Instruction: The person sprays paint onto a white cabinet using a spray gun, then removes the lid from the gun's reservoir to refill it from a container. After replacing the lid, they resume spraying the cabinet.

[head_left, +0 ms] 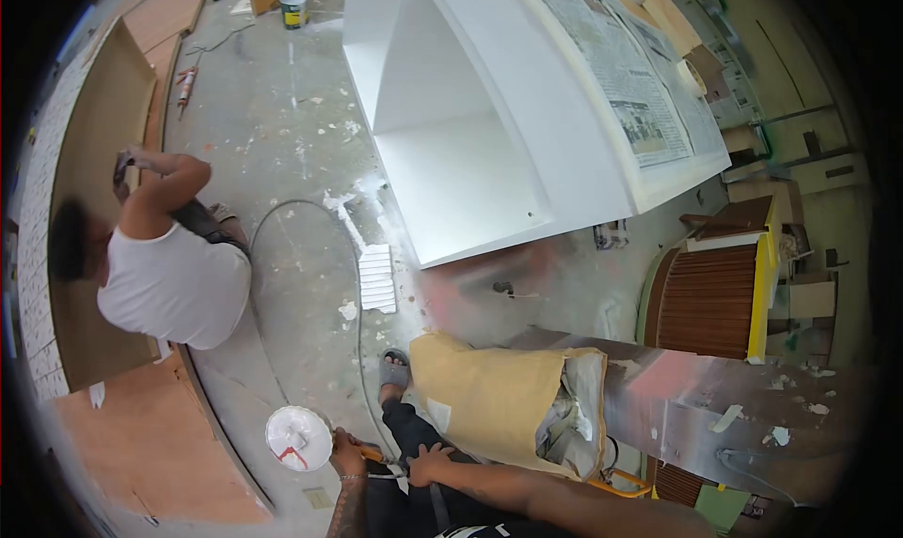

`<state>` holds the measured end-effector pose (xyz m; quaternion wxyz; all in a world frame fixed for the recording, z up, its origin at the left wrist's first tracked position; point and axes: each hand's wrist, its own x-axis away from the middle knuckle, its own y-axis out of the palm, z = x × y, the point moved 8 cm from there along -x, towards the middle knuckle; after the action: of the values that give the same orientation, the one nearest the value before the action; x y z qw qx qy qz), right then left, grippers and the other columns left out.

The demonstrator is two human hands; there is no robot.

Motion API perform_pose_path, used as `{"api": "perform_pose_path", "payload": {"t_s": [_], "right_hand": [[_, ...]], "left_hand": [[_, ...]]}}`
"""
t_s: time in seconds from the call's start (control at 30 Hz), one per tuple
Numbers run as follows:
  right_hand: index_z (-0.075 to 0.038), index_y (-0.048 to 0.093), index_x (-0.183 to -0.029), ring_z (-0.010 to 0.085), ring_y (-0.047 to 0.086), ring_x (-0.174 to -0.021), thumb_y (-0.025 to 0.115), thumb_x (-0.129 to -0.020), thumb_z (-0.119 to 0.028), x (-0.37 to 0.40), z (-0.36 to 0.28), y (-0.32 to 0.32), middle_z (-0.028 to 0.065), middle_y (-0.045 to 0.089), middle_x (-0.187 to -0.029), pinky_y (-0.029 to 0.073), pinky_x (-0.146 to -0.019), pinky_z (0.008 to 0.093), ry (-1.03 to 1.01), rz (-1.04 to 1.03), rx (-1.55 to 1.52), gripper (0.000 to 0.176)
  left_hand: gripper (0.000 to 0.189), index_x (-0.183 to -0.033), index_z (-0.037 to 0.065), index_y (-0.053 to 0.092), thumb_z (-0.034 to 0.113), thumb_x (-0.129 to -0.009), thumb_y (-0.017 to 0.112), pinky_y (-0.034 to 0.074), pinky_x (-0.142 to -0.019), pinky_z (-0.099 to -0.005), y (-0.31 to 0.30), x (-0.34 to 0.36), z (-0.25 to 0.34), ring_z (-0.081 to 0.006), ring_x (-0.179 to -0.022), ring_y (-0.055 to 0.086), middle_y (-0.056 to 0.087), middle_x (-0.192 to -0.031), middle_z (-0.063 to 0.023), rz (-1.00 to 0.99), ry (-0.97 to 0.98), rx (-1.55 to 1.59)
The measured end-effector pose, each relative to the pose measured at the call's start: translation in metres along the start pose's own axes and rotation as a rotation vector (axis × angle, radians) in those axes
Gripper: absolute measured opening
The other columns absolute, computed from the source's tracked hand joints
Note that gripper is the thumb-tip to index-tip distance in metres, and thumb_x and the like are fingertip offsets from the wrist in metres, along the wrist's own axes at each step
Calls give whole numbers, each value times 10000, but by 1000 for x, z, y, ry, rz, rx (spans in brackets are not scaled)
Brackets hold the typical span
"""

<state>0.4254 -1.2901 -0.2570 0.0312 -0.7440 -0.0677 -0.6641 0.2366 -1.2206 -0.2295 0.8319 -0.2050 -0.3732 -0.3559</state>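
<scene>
your left hand point(346, 453) grips an orange handle point(373, 454) by the white tub point(298, 437). your right hand point(430, 463) lies open on your leg. the wrapped piece point(494, 397) looks untouched.

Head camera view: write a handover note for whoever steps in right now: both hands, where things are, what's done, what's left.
Left hand: beside the white tub, at an orange handle; grip unclear.
Right hand: open, resting on the person's own dark trouser leg.
Paper-wrapped piece stands just right of that leg; white cabinet lies ahead, newspaper on top.
A co-worker crouches at left by a wooden panel.
Done: cabinet faces look evenly white. Left: cannot be judged from this view.
</scene>
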Motion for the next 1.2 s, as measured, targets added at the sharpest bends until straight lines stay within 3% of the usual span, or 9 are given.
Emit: {"api": "perform_pose_path", "payload": {"t_s": [0.17, 0.23, 0.37, 0.63, 0.67, 0.9, 1.03, 1.1, 1.2], "right_hand": [[-243, 332, -1480, 540, 172, -1371, 519, -878, -500, -7, 18, -6, 193, 141, -1559, 216, -988, 758, -9, 5, 16, 680], [-246, 338, -1477, 539, 178, -1370, 525, -875, -502, -4, 23, -16, 189, 139, -1561, 220, -989, 756, -25, 4, 8, 681], [-260, 342, -1474, 526, 215, -1364, 526, -873, -510, -3, 33, -25, 175, 164, -1558, 219, -1021, 729, -62, -22, -75, 677], [-268, 340, -1473, 494, 270, -1358, 496, -878, -526, -17, 36, -32, 169, 215, -1544, 232, -1063, 675, -121, -16, -160, 667], [-252, 335, -1476, 488, 292, -1351, 485, -886, -515, -19, 35, -35, 175, 233, -1537, 247, -1077, 638, -132, -16, -171, 663], [-126, 380, -1446, 460, 350, -1328, 439, -920, -442, -70, 30, -27, 211, 334, -1488, 301, -1109, 475, -369, 16, -205, 617], [-83, 422, -1414, 448, 341, -1338, 426, -927, -420, -91, 22, -23, 218, 343, -1481, 280, -1123, 459, -543, 22, -129, 592], [-36, 435, -1392, 432, 334, -1348, 421, -931, -407, -80, 16, -25, 217, 338, -1484, 259, -1137, 440, -638, -19, 109, 592], [-21, 419, -1398, 432, 329, -1351, 421, -932, -428, -65, 19, -36, 217, 351, -1477, 247, -1142, 440, -561, -22, -32, 619]], "left_hand": [[269, -780, 68, 476, 237, -988, 502, 451, -546, -293, 9, -9, -14, -139, -555, 490, 448, -626, -14, 38, -2, -6], [119, -994, 54, 448, 156, -959, 496, 451, -513, -292, 14, -7, -9, -127, -536, 484, 435, -653, -3, 44, 32, 34], [120, -1007, 49, 467, 151, -955, 504, 448, -519, -283, 16, 3, 2, -123, -533, 471, 436, -650, 0, 93, 10, 6], [194, -814, 64, 475, 189, -948, 538, 442, -517, -292, 20, 4, 2, -141, -542, 487, 454, -632, -13, 1, 24, -19], [215, -790, 70, 473, 199, -950, 536, 444, -521, -298, 18, 1, -2, -144, -542, 487, 453, -628, -14, -12, 43, -32], [281, -731, 86, 463, 241, -963, 496, 445, -539, -303, 21, 20, 16, -148, -550, 489, 447, -615, -15, -109, 141, -204], [289, -714, 90, 449, 220, -971, 474, 441, -575, -301, 16, 28, 18, -142, -561, 485, 438, -618, -15, -105, 125, -154], [270, -734, 87, 452, 209, -974, 480, 446, -582, -304, 8, 23, 13, -141, -567, 484, 440, -620, -13, -92, 103, -132], [253, -760, 80, 457, 211, -973, 492, 460, -584, -311, -5, 19, 5, -144, -572, 494, 449, -624, -14, -87, 109, -131]]}}
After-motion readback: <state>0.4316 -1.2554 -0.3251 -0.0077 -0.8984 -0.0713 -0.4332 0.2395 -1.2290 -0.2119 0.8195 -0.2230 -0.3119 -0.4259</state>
